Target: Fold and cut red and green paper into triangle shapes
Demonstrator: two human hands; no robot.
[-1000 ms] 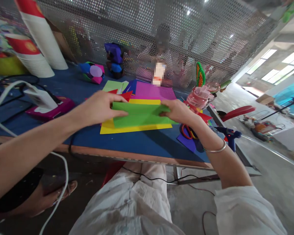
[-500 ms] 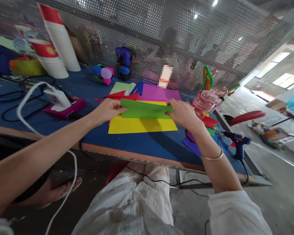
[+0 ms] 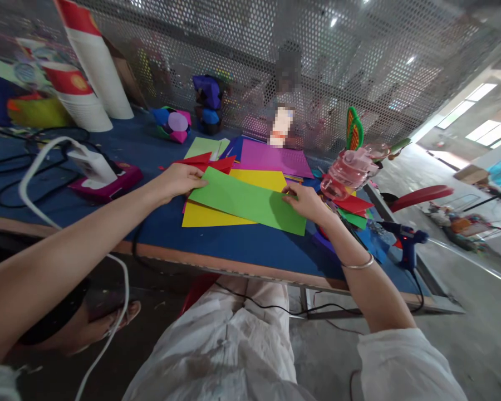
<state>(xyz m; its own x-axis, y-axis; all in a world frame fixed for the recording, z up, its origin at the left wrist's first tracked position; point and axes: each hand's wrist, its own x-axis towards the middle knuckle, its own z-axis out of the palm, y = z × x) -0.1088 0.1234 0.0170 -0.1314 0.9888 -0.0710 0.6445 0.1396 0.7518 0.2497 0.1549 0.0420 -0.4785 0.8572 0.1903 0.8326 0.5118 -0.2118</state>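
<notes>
A strip-shaped sheet of green paper (image 3: 246,201) lies slanted over yellow paper (image 3: 217,217), its right end lower and nearer me. My left hand (image 3: 182,181) pinches the green paper at its upper left corner. Near its upper right edge, my right hand (image 3: 305,201) has thumb and fingers closed on the same sheet. Folded red paper (image 3: 209,162) lies just behind my left hand. Beyond the yellow paper is a purple sheet (image 3: 271,159). Under my right forearm, a dark blue piece of paper is mostly hidden.
A pink bottle (image 3: 341,177) stands right of my right hand, and a glue gun (image 3: 407,242) rests at the table's right edge. On the left are a magenta power strip (image 3: 108,184), cables and stacked paper cups (image 3: 81,97). Perforated metal panel (image 3: 242,55) closes off the back.
The green paper has gone from standing tilted up and level to lying flatter, its right end swung toward me. Both hands still hold it.
</notes>
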